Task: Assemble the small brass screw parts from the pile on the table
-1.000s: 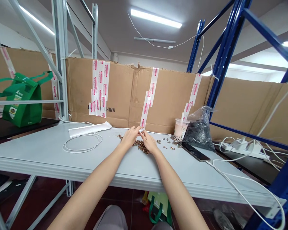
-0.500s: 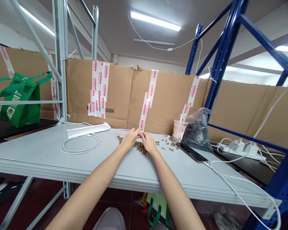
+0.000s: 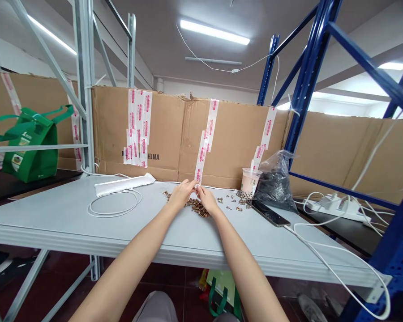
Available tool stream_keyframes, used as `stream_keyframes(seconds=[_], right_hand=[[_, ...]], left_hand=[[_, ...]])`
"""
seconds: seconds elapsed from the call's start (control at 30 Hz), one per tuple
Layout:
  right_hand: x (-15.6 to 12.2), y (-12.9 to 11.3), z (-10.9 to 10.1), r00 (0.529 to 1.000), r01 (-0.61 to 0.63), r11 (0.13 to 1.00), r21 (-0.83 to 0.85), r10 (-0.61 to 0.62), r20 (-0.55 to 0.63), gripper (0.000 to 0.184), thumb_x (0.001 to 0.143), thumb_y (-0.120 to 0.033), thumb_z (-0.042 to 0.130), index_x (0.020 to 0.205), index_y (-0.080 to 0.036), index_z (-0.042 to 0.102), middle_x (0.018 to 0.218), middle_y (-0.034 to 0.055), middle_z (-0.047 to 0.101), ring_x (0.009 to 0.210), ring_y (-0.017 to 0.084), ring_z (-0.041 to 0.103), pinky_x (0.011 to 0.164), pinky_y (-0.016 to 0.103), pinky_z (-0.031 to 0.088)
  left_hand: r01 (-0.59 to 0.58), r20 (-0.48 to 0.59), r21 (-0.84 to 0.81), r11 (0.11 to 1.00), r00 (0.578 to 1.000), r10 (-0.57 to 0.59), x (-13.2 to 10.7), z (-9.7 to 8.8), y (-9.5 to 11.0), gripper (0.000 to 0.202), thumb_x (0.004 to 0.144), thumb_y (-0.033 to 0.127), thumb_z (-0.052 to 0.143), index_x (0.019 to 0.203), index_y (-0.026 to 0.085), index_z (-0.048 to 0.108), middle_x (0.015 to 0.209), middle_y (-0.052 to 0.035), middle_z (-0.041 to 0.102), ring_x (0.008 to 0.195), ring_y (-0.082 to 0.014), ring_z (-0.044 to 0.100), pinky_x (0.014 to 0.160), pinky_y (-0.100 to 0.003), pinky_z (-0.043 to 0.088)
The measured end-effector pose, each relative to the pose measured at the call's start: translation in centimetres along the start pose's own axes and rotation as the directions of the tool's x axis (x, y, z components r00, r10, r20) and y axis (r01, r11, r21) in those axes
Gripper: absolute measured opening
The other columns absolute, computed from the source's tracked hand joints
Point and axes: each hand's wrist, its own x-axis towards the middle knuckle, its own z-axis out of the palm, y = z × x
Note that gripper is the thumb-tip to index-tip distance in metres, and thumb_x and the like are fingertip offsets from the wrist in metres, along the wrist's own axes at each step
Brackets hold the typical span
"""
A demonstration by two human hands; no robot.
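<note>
A pile of small brown screws (image 3: 195, 205) lies on the pale grey table (image 3: 67, 214), with loose ones scattered to its right (image 3: 233, 203). My left hand (image 3: 181, 193) and my right hand (image 3: 206, 199) meet just above the pile's far side. Their fingertips are pinched together around something too small to make out. Both forearms stretch over the table's front edge.
A coiled white cable (image 3: 114, 205) and a white strip (image 3: 124, 184) lie to the left. To the right stand a plastic cup (image 3: 250, 182), a dark plastic bag (image 3: 277, 181) and a phone (image 3: 267, 213) on a cable. Cardboard walls the back. A green bag (image 3: 30, 143) sits far left.
The view has shifted slightly. Both hands stay pinched together over the screw pile, with only small finger movement.
</note>
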Motion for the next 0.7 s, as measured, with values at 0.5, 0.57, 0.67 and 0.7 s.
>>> stream_keyframes(seconds=[0.5, 0.57, 0.67, 0.7], right_hand=[[0.17, 0.56, 0.17, 1.000, -0.004, 0.995, -0.097, 0.003, -0.005, 0.046, 0.082, -0.050, 0.024, 0.070, -0.018, 0.054, 0.061, -0.0005, 0.051, 0.057, 0.013, 0.045, 0.054, 0.022, 0.030], [0.04, 0.47, 0.13, 1.000, -0.005, 0.992, -0.127, 0.001, -0.030, 0.042, 0.082, -0.050, 0.026, 0.078, -0.020, 0.054, 0.066, -0.0010, 0.054, 0.059, 0.013, 0.046, 0.055, 0.022, 0.030], [-0.01, 0.30, 0.07, 0.999, 0.029, 0.992, -0.120, -0.032, -0.025, 0.038, 0.083, -0.048, 0.027, 0.082, -0.020, 0.053, 0.070, -0.0007, 0.056, 0.061, 0.013, 0.047, 0.056, 0.021, 0.030], [0.01, 0.23, 0.04, 0.999, 0.038, 0.993, -0.112, -0.040, -0.019, 0.038, 0.083, -0.046, 0.027, 0.081, -0.020, 0.054, 0.070, -0.0003, 0.056, 0.062, 0.013, 0.047, 0.057, 0.022, 0.031]], left_hand=[[-0.067, 0.032, 0.009, 0.998, 0.997, 0.067, -0.03, 0.16, -0.47, 0.030, 0.083, 0.019, 0.041, 0.113, 0.023, 0.044, 0.086, -0.0040, 0.051, 0.086, -0.0157, 0.052, 0.072, -0.025, 0.042], [-0.060, 0.026, 0.005, 0.998, 0.998, 0.060, -0.04, 0.14, -0.45, 0.028, 0.084, 0.021, 0.040, 0.112, 0.023, 0.044, 0.085, -0.0039, 0.051, 0.083, -0.0156, 0.053, 0.071, -0.025, 0.043], [-0.042, 0.031, -0.013, 0.999, 0.999, 0.042, -0.08, 0.05, -0.37, 0.026, 0.085, 0.024, 0.040, 0.110, 0.024, 0.045, 0.085, -0.0038, 0.050, 0.080, -0.0153, 0.053, 0.070, -0.025, 0.043], [-0.040, 0.034, -0.014, 0.999, 0.999, 0.041, -0.10, 0.02, -0.32, 0.027, 0.084, 0.024, 0.040, 0.110, 0.023, 0.046, 0.085, -0.0039, 0.050, 0.080, -0.0153, 0.053, 0.070, -0.025, 0.043]])
